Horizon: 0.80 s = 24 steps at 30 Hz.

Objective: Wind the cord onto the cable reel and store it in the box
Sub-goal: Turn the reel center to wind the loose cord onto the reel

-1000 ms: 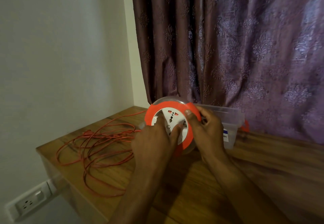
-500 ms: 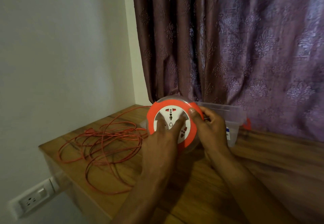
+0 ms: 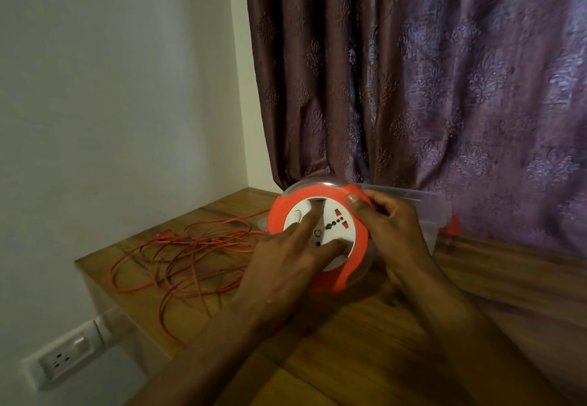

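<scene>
Head view: nearest, both forearms reach in from 6 o'clock over the wooden counter. The left hand lies on the white face of the reel, its fingers spread and nearly straight, pressing on the disc; one fingertip sits in a slot at the disc's 12 o'clock, another at about 4 o'clock. The right hand holds the reel at its 3 o'clock side, fingers curled round the rim and the thumb laid over the orange ring near 1 o'clock. The reel is tilted, face toward the camera, its lower edge just above or touching the counter; I cannot tell which.

Against the frame half a second ago, the white disc has turned: the row of socket holes that stood near the top now lies at about 2 o'clock, and the left fingers have swung round with it. The right hand has kept its grip.

At 9 o'clock from the reel the cord lies in loose orange loops on the counter, one strand running up to the reel; the pile looks much as before. Below the counter's left corner a socket sits on the wall. Just behind the reel, at 2 o'clock, stands the clear box, partly hidden by the right hand. Farthest, a purple curtain hangs behind.
</scene>
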### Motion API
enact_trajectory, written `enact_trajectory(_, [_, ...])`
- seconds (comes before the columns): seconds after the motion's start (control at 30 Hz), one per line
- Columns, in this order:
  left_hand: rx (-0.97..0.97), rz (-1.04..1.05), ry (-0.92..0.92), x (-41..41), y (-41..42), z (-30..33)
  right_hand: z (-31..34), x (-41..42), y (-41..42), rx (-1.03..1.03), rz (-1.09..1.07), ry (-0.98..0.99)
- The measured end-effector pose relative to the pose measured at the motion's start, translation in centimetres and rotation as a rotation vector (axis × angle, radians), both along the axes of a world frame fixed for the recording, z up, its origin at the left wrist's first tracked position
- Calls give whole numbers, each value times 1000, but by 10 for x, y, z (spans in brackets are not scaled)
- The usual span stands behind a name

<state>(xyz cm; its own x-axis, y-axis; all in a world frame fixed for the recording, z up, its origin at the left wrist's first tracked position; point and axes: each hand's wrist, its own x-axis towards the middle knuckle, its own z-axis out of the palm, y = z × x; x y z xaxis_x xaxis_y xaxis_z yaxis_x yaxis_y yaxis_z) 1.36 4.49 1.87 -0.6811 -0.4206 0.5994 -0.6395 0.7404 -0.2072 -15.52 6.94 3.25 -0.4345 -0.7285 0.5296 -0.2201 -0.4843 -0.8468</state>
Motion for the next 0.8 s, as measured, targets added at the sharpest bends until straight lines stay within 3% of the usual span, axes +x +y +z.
enact_trajectory(0.17, [-1,-39,35,3,6,4,-1,1,0,18,8,-17])
enact_trajectory(0.4, [106,30,399,7,26,2,4,2,-2,-26,-74,-83])
enact_trajectory(0.8, [172,268,323,-13,15,2,2,13,-3,-79,-42,-39])
